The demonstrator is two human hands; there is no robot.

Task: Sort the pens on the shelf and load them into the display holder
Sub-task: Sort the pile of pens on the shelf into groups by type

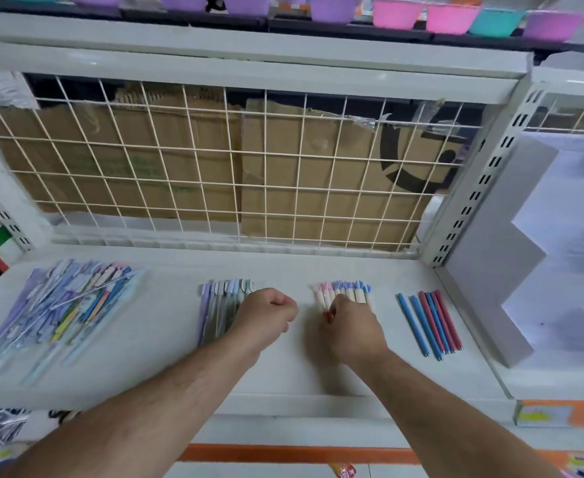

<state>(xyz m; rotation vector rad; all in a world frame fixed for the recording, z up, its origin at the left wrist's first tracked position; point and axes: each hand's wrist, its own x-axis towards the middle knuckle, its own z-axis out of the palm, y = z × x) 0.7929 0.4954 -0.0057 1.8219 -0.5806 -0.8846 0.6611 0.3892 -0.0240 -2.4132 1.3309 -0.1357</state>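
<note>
Background: a white wire grid (265,154) with flattened cardboard boxes (218,167) behind it. Above is a row of plastic bowls (397,13) in purple, pink and teal. At right stands a slotted metal post (490,167).

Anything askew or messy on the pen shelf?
Yes: the far-left pen pile is jumbled, with pens crossing at angles, unlike the neat row of blue and red pens at far right. Behind the wire grid, the cardboard top edge looks torn, with loose tape.

Right hand (349,326) hides lower barrels of cream pens (344,291); mixed pen pile (59,305) motion-blurred; bowls (397,13) cut by top edge
</note>
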